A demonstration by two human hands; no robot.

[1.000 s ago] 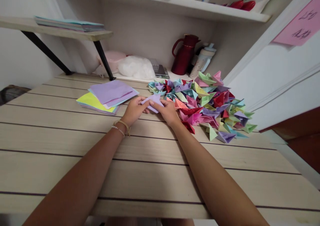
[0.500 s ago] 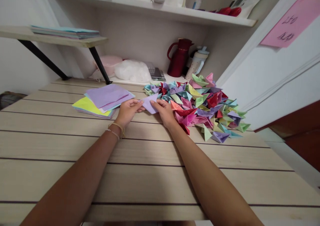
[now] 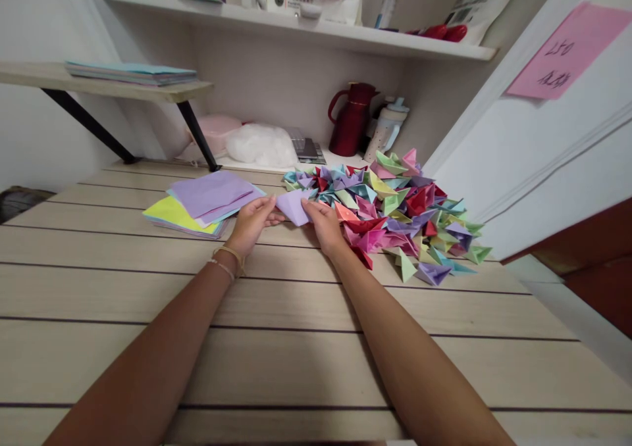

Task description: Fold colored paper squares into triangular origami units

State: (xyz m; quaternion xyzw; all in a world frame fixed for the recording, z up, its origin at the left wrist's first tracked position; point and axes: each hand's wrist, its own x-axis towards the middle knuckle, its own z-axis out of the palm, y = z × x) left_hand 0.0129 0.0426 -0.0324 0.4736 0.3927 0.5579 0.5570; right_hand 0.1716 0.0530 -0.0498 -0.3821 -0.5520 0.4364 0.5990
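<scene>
A folded piece of purple paper (image 3: 294,207) is held between my two hands, just above the slatted table. My left hand (image 3: 254,221) pinches its left corner with thumb and fingers. On the other side, my right hand (image 3: 322,222) grips the right edge, thumb on top. Close to my left hand lies a stack of coloured paper sheets (image 3: 212,193), purple over yellow. A large heap of folded paper boats (image 3: 395,219) in many colours spreads out to the right of my right hand.
Slatted wooden table (image 3: 276,367) beneath my arms. A small raised shelf (image 3: 187,92) on black legs carries more paper at the left. Behind stand a dark red jug (image 3: 351,120), a pale tumbler (image 3: 388,130) and a white plastic bag (image 3: 261,145).
The purple paper has turned slightly in my fingers; its upright point no longer shows, and its top edge lies flatter. Both hands stay at nearly the same place. The view has tilted slightly.
</scene>
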